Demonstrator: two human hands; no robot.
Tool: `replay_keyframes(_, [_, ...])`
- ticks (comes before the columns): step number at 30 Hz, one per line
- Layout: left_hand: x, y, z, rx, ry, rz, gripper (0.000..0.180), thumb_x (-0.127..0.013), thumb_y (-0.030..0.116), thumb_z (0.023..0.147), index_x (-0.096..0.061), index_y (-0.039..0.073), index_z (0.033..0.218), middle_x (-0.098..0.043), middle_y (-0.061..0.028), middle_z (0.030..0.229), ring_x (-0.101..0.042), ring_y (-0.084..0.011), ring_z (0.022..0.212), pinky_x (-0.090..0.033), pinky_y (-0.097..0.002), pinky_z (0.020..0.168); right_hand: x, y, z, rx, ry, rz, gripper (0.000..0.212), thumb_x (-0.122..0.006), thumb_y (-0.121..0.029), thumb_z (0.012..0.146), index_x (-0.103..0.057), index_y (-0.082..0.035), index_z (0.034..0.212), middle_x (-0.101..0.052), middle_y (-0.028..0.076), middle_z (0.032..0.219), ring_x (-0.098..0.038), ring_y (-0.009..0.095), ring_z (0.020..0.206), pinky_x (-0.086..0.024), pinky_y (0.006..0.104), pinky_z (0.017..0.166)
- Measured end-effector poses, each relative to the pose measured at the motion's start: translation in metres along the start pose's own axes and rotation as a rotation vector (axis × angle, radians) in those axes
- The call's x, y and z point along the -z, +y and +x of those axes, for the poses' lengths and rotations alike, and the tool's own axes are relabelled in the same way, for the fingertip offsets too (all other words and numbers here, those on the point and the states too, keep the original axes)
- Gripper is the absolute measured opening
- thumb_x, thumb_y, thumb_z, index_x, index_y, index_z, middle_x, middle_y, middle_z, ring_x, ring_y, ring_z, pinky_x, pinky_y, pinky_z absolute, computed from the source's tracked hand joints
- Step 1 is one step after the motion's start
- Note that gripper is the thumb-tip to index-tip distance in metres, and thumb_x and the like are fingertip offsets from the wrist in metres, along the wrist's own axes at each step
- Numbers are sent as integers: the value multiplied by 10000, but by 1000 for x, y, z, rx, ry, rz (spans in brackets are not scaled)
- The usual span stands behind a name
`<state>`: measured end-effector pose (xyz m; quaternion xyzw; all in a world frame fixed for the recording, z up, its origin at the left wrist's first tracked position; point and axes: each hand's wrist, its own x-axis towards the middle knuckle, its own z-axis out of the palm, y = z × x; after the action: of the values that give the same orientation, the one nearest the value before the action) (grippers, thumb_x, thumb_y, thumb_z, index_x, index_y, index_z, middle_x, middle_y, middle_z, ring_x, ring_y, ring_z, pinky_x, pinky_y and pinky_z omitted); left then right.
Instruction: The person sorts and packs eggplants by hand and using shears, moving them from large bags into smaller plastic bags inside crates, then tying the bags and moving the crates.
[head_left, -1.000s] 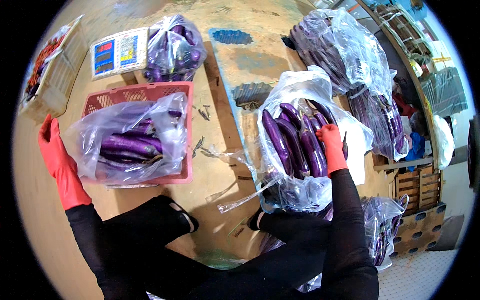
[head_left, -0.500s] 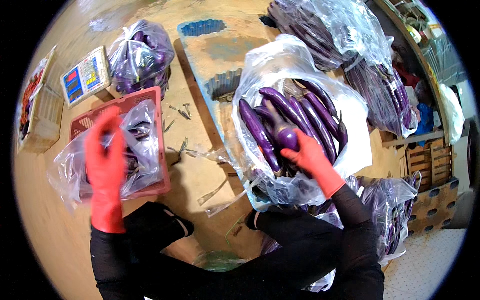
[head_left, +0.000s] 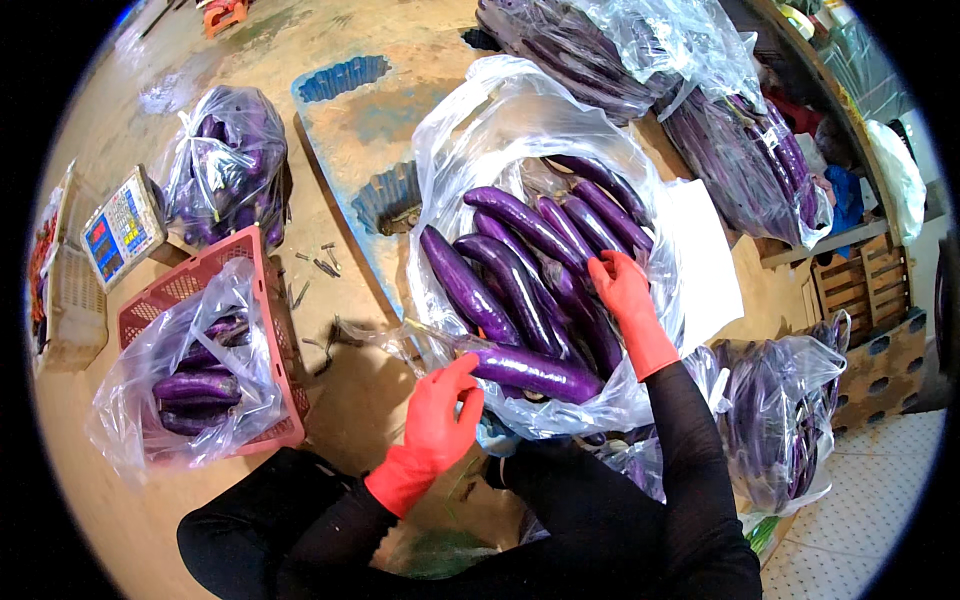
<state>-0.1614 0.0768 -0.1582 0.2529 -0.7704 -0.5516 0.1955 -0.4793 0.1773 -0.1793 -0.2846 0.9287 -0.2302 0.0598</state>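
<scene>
Your left hand (head_left: 432,425) is half open, fingers loosely curled by the left end of the front eggplant (head_left: 540,373); can't tell if you've actually got a grip. Your right hand (head_left: 627,300) has bent fingers down at the other eggplants (head_left: 515,285), hold unclear too. They're all lying in the open plastic bag (head_left: 450,145). Off left there's a pink crate (head_left: 283,350), then a scale (head_left: 120,232).

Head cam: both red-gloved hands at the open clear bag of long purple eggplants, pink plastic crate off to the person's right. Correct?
No, one fix: the pink plastic crate is off to the person's left, as the head view shows. The rest holds: the red-gloved left hand and right hand are at the open clear bag of long purple eggplants.
</scene>
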Motion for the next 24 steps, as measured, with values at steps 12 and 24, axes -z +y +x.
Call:
replay_keyframes(12, [-12,23,61,-447,-103,314,488,-641,90,744,-532,21,1215,-561,-172,1146,-529,-366,1040,-435,-438,875,18,-65,8,21,-482,30,700,-618,-614,750,-645,40,999,-653,227,932,-634,351,901,-469,401,801])
replay_keyframes(24, [-47,9,94,-500,-312,719,557,-590,439,786,-526,126,1242,-560,-112,1202,-486,-352,1145,-250,-547,1023,-39,-49,85,-10,-263,-389,617,-730,-310,737,-473,-3,1206,-585,220,1117,-569,355,1050,-463,426,865])
